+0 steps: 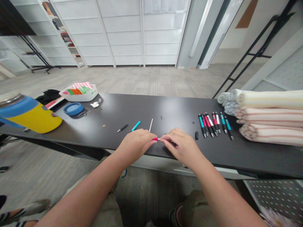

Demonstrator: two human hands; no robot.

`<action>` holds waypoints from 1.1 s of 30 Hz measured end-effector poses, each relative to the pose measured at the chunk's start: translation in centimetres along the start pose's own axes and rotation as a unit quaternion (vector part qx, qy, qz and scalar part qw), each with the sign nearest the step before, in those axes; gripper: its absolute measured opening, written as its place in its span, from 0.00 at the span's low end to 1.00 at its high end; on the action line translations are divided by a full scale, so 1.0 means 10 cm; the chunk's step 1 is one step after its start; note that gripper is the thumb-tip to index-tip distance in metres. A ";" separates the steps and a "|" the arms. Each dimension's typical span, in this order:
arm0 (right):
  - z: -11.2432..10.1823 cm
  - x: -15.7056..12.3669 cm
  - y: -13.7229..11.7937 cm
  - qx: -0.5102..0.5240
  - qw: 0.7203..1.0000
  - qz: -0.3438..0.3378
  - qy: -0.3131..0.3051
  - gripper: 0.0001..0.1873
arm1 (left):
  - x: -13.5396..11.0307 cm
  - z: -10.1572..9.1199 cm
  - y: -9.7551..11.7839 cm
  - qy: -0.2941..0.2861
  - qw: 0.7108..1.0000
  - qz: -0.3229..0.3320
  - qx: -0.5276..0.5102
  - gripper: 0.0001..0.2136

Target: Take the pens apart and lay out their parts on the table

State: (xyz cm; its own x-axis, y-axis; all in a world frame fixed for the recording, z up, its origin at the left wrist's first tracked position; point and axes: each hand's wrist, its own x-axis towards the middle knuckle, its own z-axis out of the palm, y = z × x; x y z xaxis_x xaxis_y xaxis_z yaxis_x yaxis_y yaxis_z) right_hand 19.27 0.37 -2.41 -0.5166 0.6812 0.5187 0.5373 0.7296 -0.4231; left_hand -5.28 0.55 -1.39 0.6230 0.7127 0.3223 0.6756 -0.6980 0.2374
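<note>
The left hand (136,141) is pinching a pink pen part (154,139) above the near edge of the surface (123,108). The right hand (181,143) is pinching the thin pale piece (159,139) at its end, while several pens (210,122) are lying to the right.

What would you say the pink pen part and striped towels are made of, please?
The pink pen part is probably plastic, given its bright, even colour; its finish is unclear. The striped towels look like matte, soft cloth, showing rounded folds.
</note>
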 end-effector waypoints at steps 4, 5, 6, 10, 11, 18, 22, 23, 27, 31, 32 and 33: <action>-0.01 0.00 0.01 0.006 1.000 -0.016 -0.010 0.09 | -0.01 -0.01 -0.02 0.005 1.000 -0.001 -0.003 0.09; -0.01 0.00 0.01 0.007 1.000 -0.017 -0.010 0.09 | -0.01 -0.01 -0.02 0.005 1.000 0.000 -0.005 0.09; -0.01 0.01 0.01 0.008 1.000 -0.017 -0.010 0.09 | -0.01 -0.01 -0.02 0.005 1.000 0.002 -0.006 0.10; -0.01 0.01 0.00 0.012 1.000 -0.005 -0.001 0.08 | -0.02 0.02 -0.01 0.014 1.000 0.008 -0.012 0.11; -0.02 0.01 0.00 0.011 1.000 -0.001 0.002 0.08 | -0.03 0.02 -0.01 0.017 1.000 0.009 -0.013 0.11; -0.01 0.01 -0.03 0.011 1.000 0.015 0.007 0.07 | -0.02 0.01 -0.01 0.026 1.000 0.009 -0.014 0.11; -0.04 0.00 -0.03 0.058 0.998 0.026 -0.004 0.06 | -0.02 0.00 -0.01 0.025 0.999 0.007 -0.030 0.10; -0.04 0.00 -0.03 0.070 0.997 0.031 -0.005 0.06 | -0.02 0.00 -0.01 0.026 0.999 0.010 -0.035 0.09; -0.05 0.00 -0.03 0.087 0.995 0.041 -0.002 0.07 | -0.02 0.01 0.02 0.027 0.998 0.025 -0.043 0.10; 0.00 0.01 -0.03 0.060 0.998 0.024 0.007 0.06 | 0.00 0.01 0.04 0.025 0.999 0.028 -0.037 0.09; 0.01 0.01 -0.02 0.056 0.998 0.022 0.010 0.06 | 0.00 0.01 0.05 0.026 0.999 0.026 -0.034 0.09; 0.02 0.01 -0.01 0.054 0.998 0.021 0.011 0.06 | 0.01 0.01 0.05 0.026 0.999 0.023 -0.031 0.09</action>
State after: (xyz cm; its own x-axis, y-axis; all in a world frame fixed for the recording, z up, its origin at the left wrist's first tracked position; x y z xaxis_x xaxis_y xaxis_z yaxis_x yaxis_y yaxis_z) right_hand 19.00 0.38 -2.46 -0.4804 0.7100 0.5148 0.4820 0.7041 -0.5214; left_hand -4.86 0.25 -1.35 0.6309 0.6760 0.3807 0.6197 -0.7343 0.2769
